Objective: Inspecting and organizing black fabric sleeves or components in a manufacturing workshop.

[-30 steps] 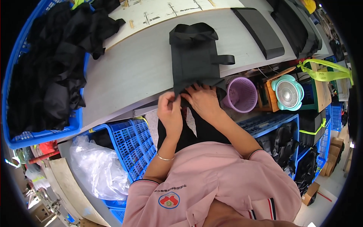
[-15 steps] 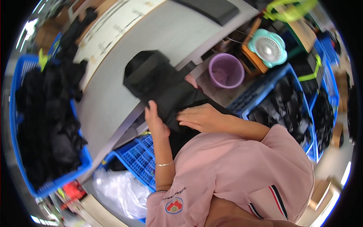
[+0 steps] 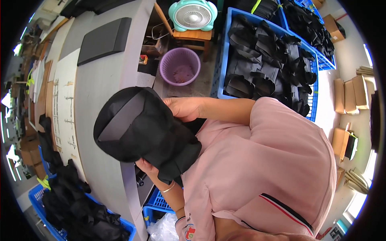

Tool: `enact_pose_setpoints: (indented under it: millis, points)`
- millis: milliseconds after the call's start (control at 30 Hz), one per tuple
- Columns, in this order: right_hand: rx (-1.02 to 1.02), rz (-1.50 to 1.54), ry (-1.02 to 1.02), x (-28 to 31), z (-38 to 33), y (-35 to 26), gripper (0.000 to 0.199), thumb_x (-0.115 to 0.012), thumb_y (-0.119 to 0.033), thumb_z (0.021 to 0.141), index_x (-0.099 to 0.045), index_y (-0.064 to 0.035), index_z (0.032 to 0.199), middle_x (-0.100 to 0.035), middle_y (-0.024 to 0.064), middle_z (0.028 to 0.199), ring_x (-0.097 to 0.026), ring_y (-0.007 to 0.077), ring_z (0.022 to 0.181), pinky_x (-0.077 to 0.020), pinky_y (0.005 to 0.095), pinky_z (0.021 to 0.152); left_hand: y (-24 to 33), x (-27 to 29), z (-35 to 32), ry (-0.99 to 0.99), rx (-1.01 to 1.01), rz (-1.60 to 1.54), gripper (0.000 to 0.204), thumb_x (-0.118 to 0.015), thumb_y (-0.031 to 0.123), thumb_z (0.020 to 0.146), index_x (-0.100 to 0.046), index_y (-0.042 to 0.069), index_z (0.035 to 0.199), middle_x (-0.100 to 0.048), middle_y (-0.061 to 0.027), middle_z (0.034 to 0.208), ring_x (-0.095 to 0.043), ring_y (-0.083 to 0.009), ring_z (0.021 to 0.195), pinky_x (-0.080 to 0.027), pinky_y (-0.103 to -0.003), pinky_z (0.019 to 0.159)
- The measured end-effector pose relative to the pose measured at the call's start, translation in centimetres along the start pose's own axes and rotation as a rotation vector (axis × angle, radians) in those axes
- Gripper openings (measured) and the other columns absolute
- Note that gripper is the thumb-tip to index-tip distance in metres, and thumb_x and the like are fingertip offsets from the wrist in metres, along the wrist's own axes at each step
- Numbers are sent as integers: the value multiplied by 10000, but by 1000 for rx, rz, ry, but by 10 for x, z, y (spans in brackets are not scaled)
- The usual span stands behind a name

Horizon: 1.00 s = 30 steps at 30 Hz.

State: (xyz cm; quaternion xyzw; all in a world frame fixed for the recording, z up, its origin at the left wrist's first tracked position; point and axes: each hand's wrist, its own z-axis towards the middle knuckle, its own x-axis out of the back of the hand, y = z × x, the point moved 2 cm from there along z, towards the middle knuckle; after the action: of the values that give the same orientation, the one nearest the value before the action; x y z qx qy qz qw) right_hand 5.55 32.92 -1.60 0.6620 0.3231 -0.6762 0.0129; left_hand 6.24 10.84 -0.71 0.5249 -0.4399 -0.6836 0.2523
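A black cloth bag-like piece [image 3: 161, 132] is held up close to my body, its rounded open end facing left and a greyer panel showing in the opening. On its far side, my right hand [image 3: 185, 109] is closed at the edge, with the fingertips partly hidden by the cloth. From below, my left hand [image 3: 147, 166] grips the lower edge; most of its fingers are behind the fabric. The rest of the cloth hangs down against my pink shirt.
A grey table [image 3: 98, 100] lies left, with a dark flat box [image 3: 105, 40] on it. Blue crates [image 3: 220, 56] of black cloth pieces stand at the right; another crate [image 3: 128, 225] is lower left. A purple basket [image 3: 179, 82] and a teal fan [image 3: 193, 17] are ahead.
My view has turned to the right. The black cloth piece has come up off my lap, its opening now toward the left. Both hands, earlier flatter against the fabric, now grip its edges.
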Motion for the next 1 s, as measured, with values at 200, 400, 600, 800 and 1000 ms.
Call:
enact_pose_setpoints:
  millis: [200, 400, 600, 800, 1000]
  points:
    - [275, -127, 539, 87, -63, -72, 321, -739, -83, 870, -649, -8, 1169, -706, 99, 1133, -681, 217, 1027, -541, 382, 951, -21, -29, 34, -9, 264, 143, 546, -438, 354, 1059, -406, -1, 1473, -450, -173, 1501, -459, -307, 1362, -410, -442, 1102]
    - [456, -321, 959, 163, -268, -193, 314, -732, -169, 885, -669, 17, 1130, -719, 127, 1090, -709, 231, 948, -573, 348, 882, -15, -11, 26, 127, 391, 200, 526, -481, 350, 1045, -458, -1, 1436, -511, -165, 1442, -552, -285, 1260, -494, -388, 979]
    - [392, -1368, 1676, 189, -460, -338, 586, -706, -441, 866, -639, -53, 1300, -674, 134, 1241, -620, 258, 1164, -453, 352, 1016, 3, 25, 13, 278, 296, 186, 485, -548, 323, 1025, -522, -18, 1369, -567, -167, 1372, -597, -272, 1206, -511, -380, 948]
    - [350, -2355, 1712, 241, -313, -339, 436, -689, -179, 872, -599, 5, 1258, -631, 236, 1223, -607, 394, 1130, -499, 457, 963, 51, 66, 4, 446, 88, 227, 381, -564, 256, 1021, -598, -14, 1287, -584, -142, 1354, -602, -234, 1192, -513, -356, 943]
    - [514, -2378, 443, 154, -63, -127, 513, -589, 37, 898, -492, -35, 1396, -368, 214, 1533, -429, 399, 1356, -363, 451, 1118, 127, 169, 13, 853, -405, 1404, 256, -680, 175, 912, -717, 104, 1155, -514, -226, 1411, -509, -347, 1290, -406, -431, 1071]
